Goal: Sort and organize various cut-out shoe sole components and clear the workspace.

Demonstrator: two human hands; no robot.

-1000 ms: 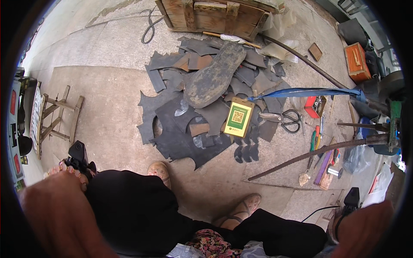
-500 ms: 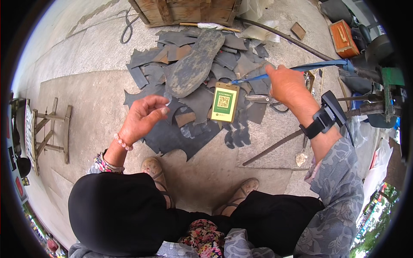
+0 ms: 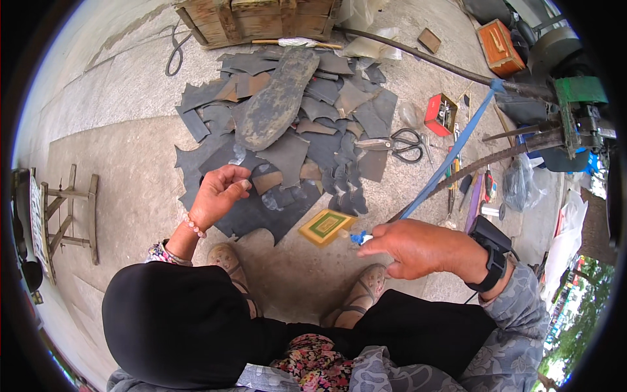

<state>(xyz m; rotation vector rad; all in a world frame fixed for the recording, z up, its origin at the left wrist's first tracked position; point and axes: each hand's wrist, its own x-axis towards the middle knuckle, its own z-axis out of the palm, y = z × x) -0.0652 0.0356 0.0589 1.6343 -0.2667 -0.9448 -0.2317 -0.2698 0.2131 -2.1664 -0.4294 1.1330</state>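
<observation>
My right hand (image 3: 424,248) is closed around a blue lanyard (image 3: 450,163), which runs up taut to a dark metal bar. From its knotted end hangs a yellow and green card in a holder (image 3: 326,227), tilted and blurred, over the ground between my feet. My left hand (image 3: 223,196) has its thumb and fingers drawn together above the pile's near left edge; whether anything is pinched there I cannot make out. Beyond it, a worn shoe sole (image 3: 277,98) lies on a heap of dark rubber and leather scraps (image 3: 284,157). Scissors (image 3: 398,144) rest on the heap's right edge.
A wooden crate (image 3: 261,23) stands at the far side. On the right are a machine with a green part (image 3: 579,91), a red box of small metal pieces (image 3: 441,114) and several hand tools. A small wooden stool frame (image 3: 68,215) stands at the left.
My right hand has come down and nearer, pulling the lanyard with it. The card has swung off the scraps toward me and tipped over. My left hand has shifted slightly, its fingers closer together.
</observation>
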